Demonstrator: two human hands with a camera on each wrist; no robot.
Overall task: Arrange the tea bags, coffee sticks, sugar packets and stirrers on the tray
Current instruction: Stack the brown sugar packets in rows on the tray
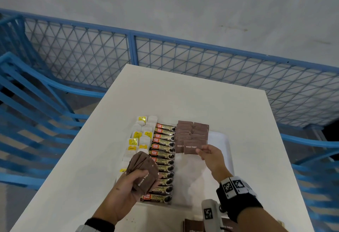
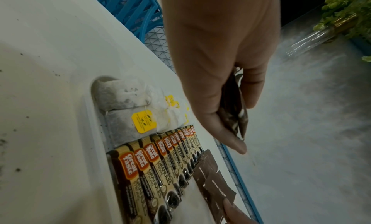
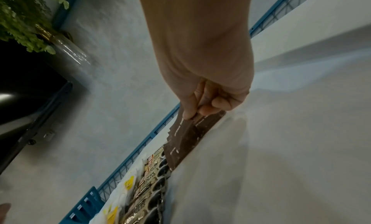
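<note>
White tabletop (image 1: 238, 121): left hand (image 1: 126, 189) clutches glossy brown sugar packets (image 1: 145, 173); right hand (image 1: 211, 156) fingers pinch one flat packet (image 1: 194, 146).

My head camera looks steeply down from above the near edge of the table (image 1: 229, 107), facing the far fence (image 1: 183, 52). My left wrist camera sits close behind the left hand (image 2: 218, 65), low over the tray (image 2: 94, 132), looking along the coffee sticks (image 2: 160, 160). My right wrist camera rides close behind the right hand (image 3: 202, 65), tilted. All three views share the sugar packets (image 1: 191, 134).
</note>
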